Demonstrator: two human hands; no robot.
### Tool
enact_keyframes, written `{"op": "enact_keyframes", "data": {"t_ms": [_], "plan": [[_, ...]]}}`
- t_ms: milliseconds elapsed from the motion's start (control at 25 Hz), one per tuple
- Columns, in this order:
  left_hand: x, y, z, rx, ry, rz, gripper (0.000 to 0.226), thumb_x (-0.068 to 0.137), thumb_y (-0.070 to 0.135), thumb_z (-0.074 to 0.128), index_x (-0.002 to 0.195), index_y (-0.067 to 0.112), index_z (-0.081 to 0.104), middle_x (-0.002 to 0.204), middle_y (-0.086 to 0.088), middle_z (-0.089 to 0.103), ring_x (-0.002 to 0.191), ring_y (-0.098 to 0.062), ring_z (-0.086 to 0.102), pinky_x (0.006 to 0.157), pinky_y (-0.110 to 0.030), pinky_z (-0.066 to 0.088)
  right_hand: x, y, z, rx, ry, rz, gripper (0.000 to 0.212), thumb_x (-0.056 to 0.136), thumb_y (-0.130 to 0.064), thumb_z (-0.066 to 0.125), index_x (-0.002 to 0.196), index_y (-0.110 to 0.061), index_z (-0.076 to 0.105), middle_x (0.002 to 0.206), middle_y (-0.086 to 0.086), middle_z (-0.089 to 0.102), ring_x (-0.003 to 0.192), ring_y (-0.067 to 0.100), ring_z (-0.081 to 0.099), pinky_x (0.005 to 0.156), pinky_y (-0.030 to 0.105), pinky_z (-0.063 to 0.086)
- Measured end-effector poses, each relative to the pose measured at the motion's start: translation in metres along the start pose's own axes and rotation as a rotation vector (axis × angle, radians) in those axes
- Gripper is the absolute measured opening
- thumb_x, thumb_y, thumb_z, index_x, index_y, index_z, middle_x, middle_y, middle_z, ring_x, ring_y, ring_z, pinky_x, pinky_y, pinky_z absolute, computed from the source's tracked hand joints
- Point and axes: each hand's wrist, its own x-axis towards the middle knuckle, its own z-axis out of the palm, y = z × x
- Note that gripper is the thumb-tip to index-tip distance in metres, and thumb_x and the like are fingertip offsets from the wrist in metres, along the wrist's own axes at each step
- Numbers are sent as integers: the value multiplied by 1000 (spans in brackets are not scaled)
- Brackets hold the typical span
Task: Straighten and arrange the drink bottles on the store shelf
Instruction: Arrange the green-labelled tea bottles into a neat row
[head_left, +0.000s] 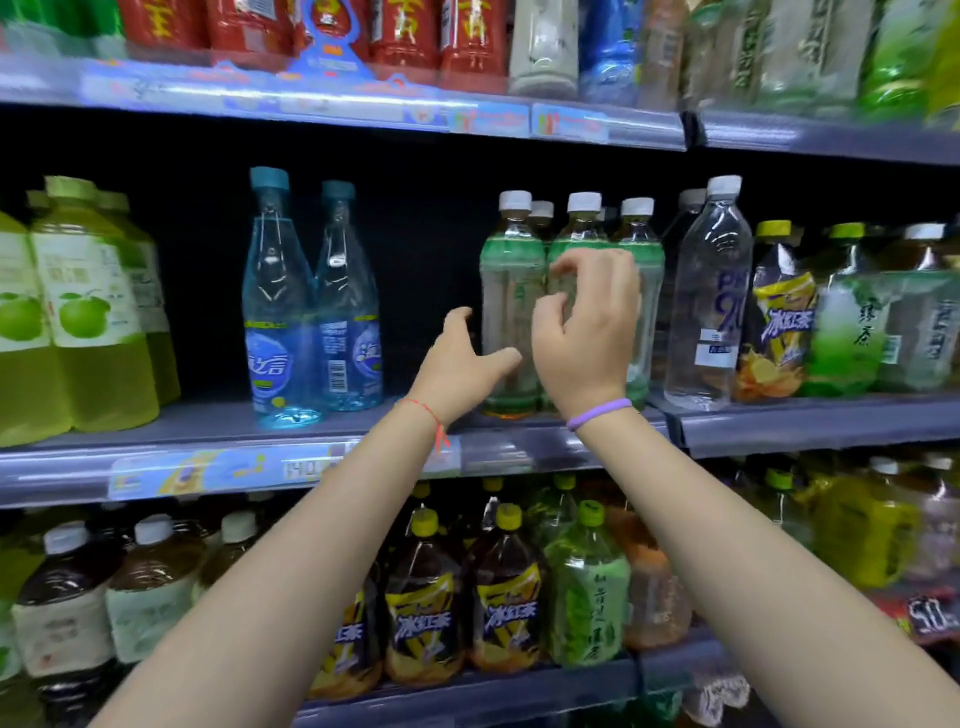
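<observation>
Three green-label tea bottles with white caps stand upright in a tight row on the middle shelf (519, 447); more caps show behind them. My left hand (462, 364) is spread beside the leftmost tea bottle (511, 291), thumb reaching across its lower front; I cannot tell if it touches. My right hand (587, 327) hovers in front of the middle tea bottle (582, 234), fingers loosely curled, gripping nothing. The third tea bottle (647, 260) shows past my right hand. Two blue water bottles (311, 312) stand upright to the left, across a dark gap.
A clear water bottle (709, 291) and an iced-tea bottle (779, 322) stand right of the tea row. Green apple drink bottles (88, 312) fill the far left. The shelves above and below are packed with bottles. Price strips run along the shelf edges.
</observation>
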Motion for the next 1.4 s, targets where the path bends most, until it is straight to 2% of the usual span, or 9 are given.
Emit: {"op": "enact_keyframes", "data": {"t_ms": [120,240,320,520,760,840,920,1280,1400], "plan": [[0,9,17,-204,10,19,67,83,19,71,140,21,36,117,4,62,101,-11,62,92,-34,53,-1,27,-14,19,-31,78,36,76,-3,55,112,4,54,108,18,51,100,30,48,86,36,40],[-4,9,25,-159,134,39,65,78,15,74,134,21,41,104,9,62,98,-9,63,88,-30,53,-14,34,-20,91,-181,183,47,81,-5,57,126,2,47,121,17,47,99,16,39,79,17,27],[-7,8,30,-18,302,52,70,73,24,79,132,19,42,112,1,61,107,-20,60,93,-36,50,-20,35,-23,110,-226,206,52,83,-7,59,132,0,43,126,15,44,100,11,37,78,14,26],[-19,3,24,432,671,-39,91,74,42,80,142,7,30,132,-15,46,124,-35,45,98,-48,42,-26,28,-27,161,-329,240,63,88,-21,60,142,-5,31,137,12,39,118,27,49,86,29,44],[-25,-10,22,473,626,-26,95,77,33,68,151,8,14,140,-12,47,123,-34,49,100,-52,40,-25,30,-24,92,-625,447,69,90,-38,60,144,-9,27,124,7,55,103,27,59,84,41,51],[-26,-11,19,513,639,-29,95,79,34,69,151,9,13,137,-13,47,121,-36,50,98,-51,41,-20,31,-24,99,-692,450,67,90,-43,62,138,-8,33,116,5,57,96,24,58,71,34,48],[-28,-15,15,558,651,-31,96,81,38,72,152,8,13,135,-15,47,122,-35,49,96,-49,42,-15,29,-23,95,-746,434,67,89,-46,65,135,-6,37,120,6,55,102,24,57,72,30,42],[-44,-32,-3,660,650,-37,77,88,28,67,148,5,26,134,-16,45,125,-33,43,92,-42,44,-34,3,0,186,-956,395,47,84,-46,67,107,-8,51,107,6,59,90,23,59,79,43,55],[-49,-30,0,592,756,141,55,82,16,61,134,4,46,122,-16,50,113,-32,48,90,-40,41,-34,0,5,214,-972,379,48,82,-52,69,106,-13,54,105,3,61,91,21,61,78,41,55]]}}
